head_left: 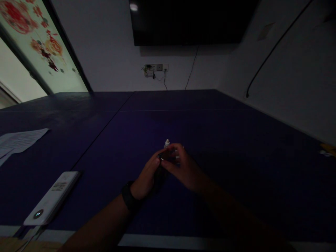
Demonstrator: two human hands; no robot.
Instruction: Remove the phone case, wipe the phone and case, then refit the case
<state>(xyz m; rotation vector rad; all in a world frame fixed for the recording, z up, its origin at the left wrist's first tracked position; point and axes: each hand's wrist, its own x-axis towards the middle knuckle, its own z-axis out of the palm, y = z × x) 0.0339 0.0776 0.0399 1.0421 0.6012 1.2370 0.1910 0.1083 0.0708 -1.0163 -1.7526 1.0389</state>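
A small dark bottle (166,155) with a white tip (167,143) stands nearly upright above the blue table (110,206), and its lower part is lost in shadow. My left hand (147,175), with a black wristband (128,197) on the wrist, grips the bottle's body from the near side. My right hand (182,167) comes in from the right, its fingers closed over the bottle's upper part. A small pale item (178,157) shows behind those fingers, too dim and hidden to identify.
A white power bank (51,197) lies on the table at the near left, and sheets of paper (21,143) lie at the left edge. A dark net-like line crosses the tabletop. A wall, wall sockets (154,68) with cables, and a wall-mounted screen (189,21) stand beyond.
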